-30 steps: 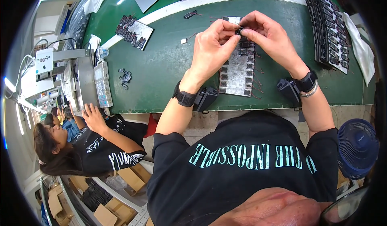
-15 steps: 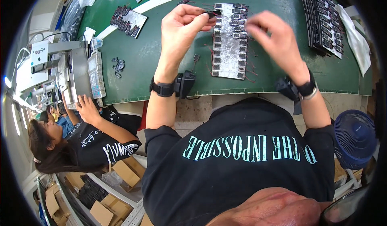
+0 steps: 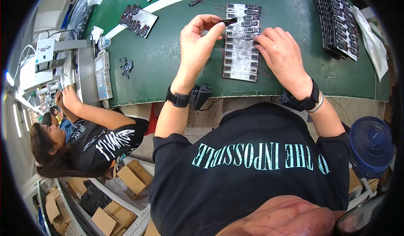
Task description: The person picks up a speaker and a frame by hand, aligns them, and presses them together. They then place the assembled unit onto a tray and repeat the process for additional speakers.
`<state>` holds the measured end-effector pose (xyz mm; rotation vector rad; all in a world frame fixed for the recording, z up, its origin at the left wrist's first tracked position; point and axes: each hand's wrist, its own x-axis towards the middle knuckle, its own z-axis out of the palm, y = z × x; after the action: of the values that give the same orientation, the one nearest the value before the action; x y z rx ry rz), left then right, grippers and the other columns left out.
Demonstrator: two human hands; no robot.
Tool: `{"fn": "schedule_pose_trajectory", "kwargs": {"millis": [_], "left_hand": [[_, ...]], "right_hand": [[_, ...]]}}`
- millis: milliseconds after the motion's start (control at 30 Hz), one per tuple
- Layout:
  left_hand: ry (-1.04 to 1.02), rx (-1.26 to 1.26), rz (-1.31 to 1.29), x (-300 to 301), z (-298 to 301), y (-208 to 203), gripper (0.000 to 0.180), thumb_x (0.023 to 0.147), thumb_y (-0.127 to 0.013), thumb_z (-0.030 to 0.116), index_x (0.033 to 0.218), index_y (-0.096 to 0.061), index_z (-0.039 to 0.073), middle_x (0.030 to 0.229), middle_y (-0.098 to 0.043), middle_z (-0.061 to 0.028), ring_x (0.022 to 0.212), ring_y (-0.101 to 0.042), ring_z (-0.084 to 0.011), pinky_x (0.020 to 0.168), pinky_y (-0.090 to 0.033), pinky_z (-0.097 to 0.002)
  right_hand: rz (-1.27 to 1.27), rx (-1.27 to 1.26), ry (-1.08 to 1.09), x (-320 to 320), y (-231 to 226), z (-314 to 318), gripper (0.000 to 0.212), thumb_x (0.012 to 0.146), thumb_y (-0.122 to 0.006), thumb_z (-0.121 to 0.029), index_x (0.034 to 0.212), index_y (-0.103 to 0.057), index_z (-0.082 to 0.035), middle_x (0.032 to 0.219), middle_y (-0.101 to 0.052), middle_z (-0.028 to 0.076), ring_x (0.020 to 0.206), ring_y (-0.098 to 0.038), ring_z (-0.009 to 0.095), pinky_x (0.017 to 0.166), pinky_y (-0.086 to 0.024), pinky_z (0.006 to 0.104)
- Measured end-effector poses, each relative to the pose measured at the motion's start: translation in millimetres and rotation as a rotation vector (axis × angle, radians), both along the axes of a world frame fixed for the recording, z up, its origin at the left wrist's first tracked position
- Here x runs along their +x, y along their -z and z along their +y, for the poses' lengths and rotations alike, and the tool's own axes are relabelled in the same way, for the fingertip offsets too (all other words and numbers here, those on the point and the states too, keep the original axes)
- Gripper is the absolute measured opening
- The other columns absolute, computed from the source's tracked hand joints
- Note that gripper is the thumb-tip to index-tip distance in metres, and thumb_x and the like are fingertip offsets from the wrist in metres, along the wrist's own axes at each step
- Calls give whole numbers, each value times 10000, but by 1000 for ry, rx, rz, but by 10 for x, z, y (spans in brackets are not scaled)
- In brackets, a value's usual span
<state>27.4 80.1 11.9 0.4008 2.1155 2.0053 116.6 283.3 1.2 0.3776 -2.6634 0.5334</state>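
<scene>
A pale metal plate [image 3: 240, 46] lies lengthwise on the green bench, with small black rectangular wired parts, like tiny speakers, along both long sides. My left hand [image 3: 198, 36] is over its upper left side, thumb and forefinger closed on a small black wired part [image 3: 229, 21]. At the plate's right edge is my right hand [image 3: 281, 51], fingers curled and pinched beside a black part [image 3: 249, 37] there. Whatever these fingertips grip is hidden. Thin red wires stick out past the plate's edges. Black bands with small boxes are on both my wrists.
At right stands a stack of loaded plates [image 3: 336, 23] beside a white cloth [image 3: 372, 42]. Another loaded plate [image 3: 145, 19], a loose black part [image 3: 195, 2] and a small pile of black pieces [image 3: 126, 67] lie leftward. A co-worker [image 3: 84, 139] sits left; a blue fan [image 3: 371, 145] stands right.
My left hand has shifted right and slightly down, still with the black part. My right hand has come down from a blurred motion to the plate's right edge. The plate has shifted slightly.
</scene>
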Motion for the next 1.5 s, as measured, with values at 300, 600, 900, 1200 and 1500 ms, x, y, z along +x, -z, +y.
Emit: {"fn": "schedule_pose_trajectory", "kwargs": {"millis": [300,600,900,1200,1500], "left_hand": [[34,-160,6,106,47,30,183,857,-707,97,1017,-700,7,903,-686,-30,839,-614,-72,717,-504,-225],[45,-299,192,142,52,119,180,827,-721,98,984,-717,11,890,-698,-39,828,-620,-89,765,-499,-244],[9,-265,104,144,102,56,180,811,-735,117,966,-722,26,852,-684,-49,829,-615,-118,785,-498,-275],[125,-583,426,258,285,129,121,792,-739,128,897,-725,70,826,-690,-33,861,-574,-196,790,-453,-334],[74,-659,808,209,288,165,87,743,-745,134,814,-701,108,796,-656,-23,878,-554,-246,793,-418,-381]], "right_hand": [[-117,-159,-81,-86,47,66,134,810,-668,-41,923,-597,-21,902,-583,80,865,-552,290,778,-465,395],[-77,-180,-49,22,40,35,138,811,-662,-31,922,-582,-13,919,-586,104,874,-552,304,775,-466,407],[-166,-295,-62,-30,53,118,154,837,-657,-42,960,-570,-8,886,-596,109,842,-577,270,764,-476,361],[-254,-796,109,-165,-26,706,172,916,-653,-109,1051,-599,-18,932,-607,-24,817,-549,55,757,-452,209],[-294,-1058,1,-262,184,682,190,951,-624,-108,1112,-607,-9,1005,-607,-14,892,-547,52,806,-446,203]]}}
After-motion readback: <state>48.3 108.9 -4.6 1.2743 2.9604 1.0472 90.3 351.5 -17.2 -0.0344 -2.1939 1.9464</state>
